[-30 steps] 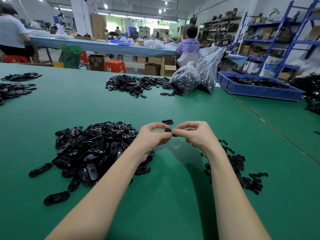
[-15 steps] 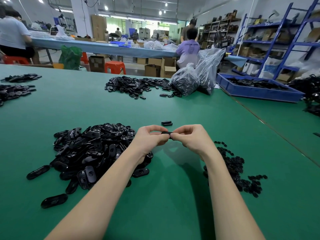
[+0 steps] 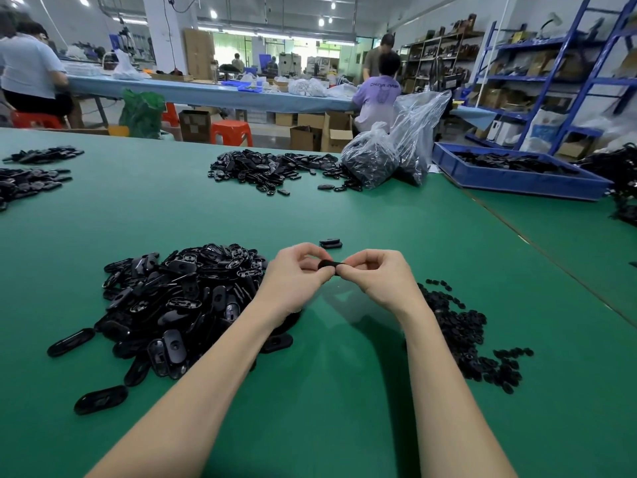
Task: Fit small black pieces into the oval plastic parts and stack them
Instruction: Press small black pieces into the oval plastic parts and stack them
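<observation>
Both hands — left hand (image 3: 293,276) and right hand (image 3: 375,276) — are pinching one oval (image 3: 327,264) above the table (image 3: 344,391), while the stack (image 3: 330,243) beyond is barely starting and the oval pile (image 3: 179,298) and pieces (image 3: 462,332) are waiting.

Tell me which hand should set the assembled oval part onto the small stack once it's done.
Probably the right hand: the small stack lies just beyond its fingers. Both hands pinch the oval part, and the left hand sits beside the oval-part pile, handy for the next one.

black oval part (image 3: 326,264), pinched above table
</observation>
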A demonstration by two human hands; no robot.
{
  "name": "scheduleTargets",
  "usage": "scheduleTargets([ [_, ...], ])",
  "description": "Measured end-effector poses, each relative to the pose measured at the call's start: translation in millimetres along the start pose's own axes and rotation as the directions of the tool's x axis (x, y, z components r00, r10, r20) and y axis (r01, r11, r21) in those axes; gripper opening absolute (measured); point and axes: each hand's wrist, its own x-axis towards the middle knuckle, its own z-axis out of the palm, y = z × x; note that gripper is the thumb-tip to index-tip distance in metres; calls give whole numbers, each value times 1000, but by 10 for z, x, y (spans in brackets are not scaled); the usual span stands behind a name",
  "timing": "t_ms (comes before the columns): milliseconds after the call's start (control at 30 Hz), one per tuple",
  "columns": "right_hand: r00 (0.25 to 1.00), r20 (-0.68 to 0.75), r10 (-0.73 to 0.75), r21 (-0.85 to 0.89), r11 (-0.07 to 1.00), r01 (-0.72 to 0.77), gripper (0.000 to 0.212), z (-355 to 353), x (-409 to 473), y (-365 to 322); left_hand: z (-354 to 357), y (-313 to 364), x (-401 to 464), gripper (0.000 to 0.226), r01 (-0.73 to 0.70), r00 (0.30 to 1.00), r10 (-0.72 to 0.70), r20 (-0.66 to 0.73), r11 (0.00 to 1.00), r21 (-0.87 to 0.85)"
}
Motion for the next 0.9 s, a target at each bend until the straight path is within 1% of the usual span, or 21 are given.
scheduleTargets([
  [100, 998, -9, 62, 140, 988, -60, 5, -70, -15, 28, -38, 26, 42, 16, -178, 984, 171, 52, 957, 227],
  [167, 994, -22, 107, 158, 982, -102, 10, -107, -18, 39, -17, 14, 109, 16, -237, 971, 233, 53, 911, 338],
  [233, 989, -58, 136, 137, 982, -127, 14, -140, -4, 53, 37, 1, 258, 15, -256, 963, 269, 33, 862, 437],
  [300, 986, -75, 151, 134, 981, -140, 14, -164, 16, 74, 100, 2, 465, 15, -207, 970, 242, -2, 833, 514],
  [433, 987, -4, 163, 107, 981, -161, 10, -139, 28, 126, 218, -11, 822, 18, -77, 988, 144, -55, 769, 635],
  [500, 987, 24, 159, 66, 985, -160, 9, -105, 38, 144, 250, -46, 910, 18, -31, 991, 111, -73, 729, 684],
  [567, 989, 43, 145, 1, 989, -145, 8, -75, 53, 156, 264, -84, 936, 22, -19, 992, 104, -73, 688, 726],
  [633, 991, 53, 122, -65, 991, -118, 7, -49, 62, 159, 247, -97, 897, 27, -25, 989, 120, -82, 695, 719],
  [700, 993, 91, 78, -157, 986, -63, 7, -12, 60, 139, 175, -81, 809, 23, -33, 985, 135, -110, 763, 646],
  [733, 989, 139, 55, -213, 977, -24, 8, 16, 50, 117, 124, -76, 757, 18, -28, 984, 122, -128, 824, 566],
  [800, 962, 271, 31, -305, 951, 56, 14, 97, 23, 55, 6, -57, 628, 10, -4, 987, 60, -149, 935, 354],
  [833, 945, 326, 24, -334, 938, 91, 17, 148, 12, 22, -55, -43, 561, 9, 5, 988, 38, -150, 960, 279],
  [900, 919, 394, 5, -367, 918, 153, 20, 254, -8, -38, -164, -23, 442, 10, -1, 991, 27, -131, 980, 197],
])
